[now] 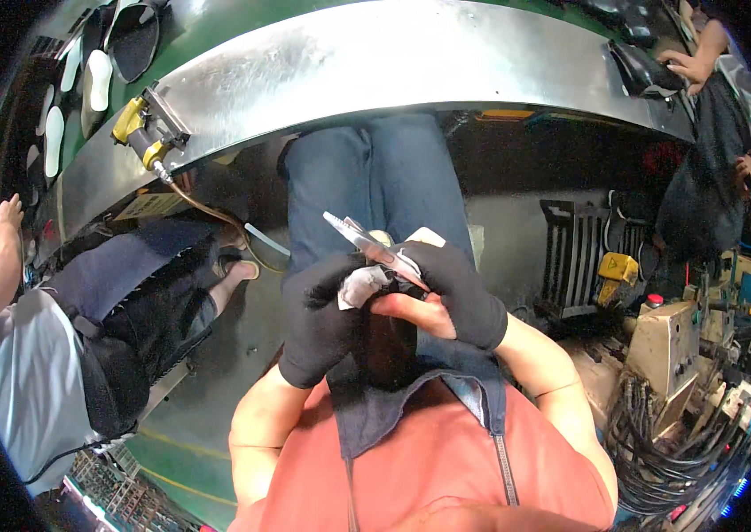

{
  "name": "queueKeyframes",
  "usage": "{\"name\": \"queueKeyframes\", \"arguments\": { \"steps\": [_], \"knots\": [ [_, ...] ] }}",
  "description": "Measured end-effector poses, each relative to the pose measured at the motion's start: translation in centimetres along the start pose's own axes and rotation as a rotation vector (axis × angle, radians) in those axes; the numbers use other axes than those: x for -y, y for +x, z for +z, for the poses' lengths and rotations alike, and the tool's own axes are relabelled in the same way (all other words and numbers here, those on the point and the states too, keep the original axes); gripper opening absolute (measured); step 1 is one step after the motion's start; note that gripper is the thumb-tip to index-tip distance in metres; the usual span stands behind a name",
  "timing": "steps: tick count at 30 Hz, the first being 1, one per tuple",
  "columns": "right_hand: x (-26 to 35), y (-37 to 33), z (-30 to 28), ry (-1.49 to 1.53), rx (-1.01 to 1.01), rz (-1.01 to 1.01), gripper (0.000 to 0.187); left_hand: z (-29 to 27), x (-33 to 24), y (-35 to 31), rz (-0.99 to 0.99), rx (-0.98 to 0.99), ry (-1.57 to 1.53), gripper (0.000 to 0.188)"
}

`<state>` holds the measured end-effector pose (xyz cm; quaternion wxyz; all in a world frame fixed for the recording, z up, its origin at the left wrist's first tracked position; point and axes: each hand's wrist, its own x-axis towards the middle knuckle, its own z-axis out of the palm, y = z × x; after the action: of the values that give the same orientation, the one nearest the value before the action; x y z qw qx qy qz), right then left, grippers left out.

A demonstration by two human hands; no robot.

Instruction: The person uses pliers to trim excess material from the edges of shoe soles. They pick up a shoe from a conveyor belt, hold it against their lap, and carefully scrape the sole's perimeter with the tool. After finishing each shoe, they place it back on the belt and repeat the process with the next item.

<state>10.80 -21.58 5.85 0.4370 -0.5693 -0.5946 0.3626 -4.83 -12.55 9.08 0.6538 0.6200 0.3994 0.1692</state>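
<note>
Over my lap, both hands in black fingerless gloves are close together. My right hand (446, 297) is closed around a slim silver metal tool (358, 237) with a toothed tip, which slants up to the left; its exact kind is hard to make out. My left hand (322, 310) is curled beside it, with white wrapping (362, 287) around its thumb or fingertips. Below and between the hands shows a dark brown, smooth, rounded thing (390, 350), largely covered by them. A pale edge (426, 237) of something peeks out beyond my right hand.
A long metal bench (375, 53) curves ahead, with a yellow-black air stapler (140, 133) and hose at its left. Pale shoe soles (99, 80) lie far left. Co-workers sit left (47, 372) and stand right, a hand (699, 62) on a black shoe (641, 73). A cabled machine (664, 346) stands right.
</note>
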Motion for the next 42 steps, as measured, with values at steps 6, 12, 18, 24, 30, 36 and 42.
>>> {"name": "queueKeyframes", "arguments": {
  "steps": [6, 12, 18, 24, 30, 36, 42],
  "knots": [
    [-1.1, -1.7, 0.3, 0.096, -0.040, 0.150, 0.062, -1.5, 2.0, -0.1, 0.176, 0.169, -0.010, 0.029],
    [-1.6, -2.5, 0.5, 0.163, -0.091, 0.138, 0.068, -2.2, 2.4, -0.2, 0.264, 0.305, 0.233, 0.044],
    [-2.4, -2.7, 0.0, 0.269, -0.068, 0.153, 0.062, -1.3, 1.9, -0.4, 0.273, 0.200, 0.231, 0.038],
    [-1.3, -3.5, 0.6, 0.104, -0.164, 0.292, 0.072, -0.5, 2.4, -0.1, 0.234, 0.170, 0.091, 0.029],
    [-2.2, -10.3, 4.0, -0.131, -0.297, 0.241, 0.088, 0.2, 6.1, 1.2, 0.180, 0.062, -0.302, 0.046],
    [-3.3, -2.3, 1.2, -0.186, -0.325, -0.191, 0.057, -3.0, 15.6, 7.4, -0.159, 0.390, -0.450, 0.040],
    [-2.4, 1.3, -0.6, -0.145, -0.446, -0.034, 0.041, -2.0, 8.2, 5.9, -0.258, 0.061, -0.137, 0.036]
  ]
}}
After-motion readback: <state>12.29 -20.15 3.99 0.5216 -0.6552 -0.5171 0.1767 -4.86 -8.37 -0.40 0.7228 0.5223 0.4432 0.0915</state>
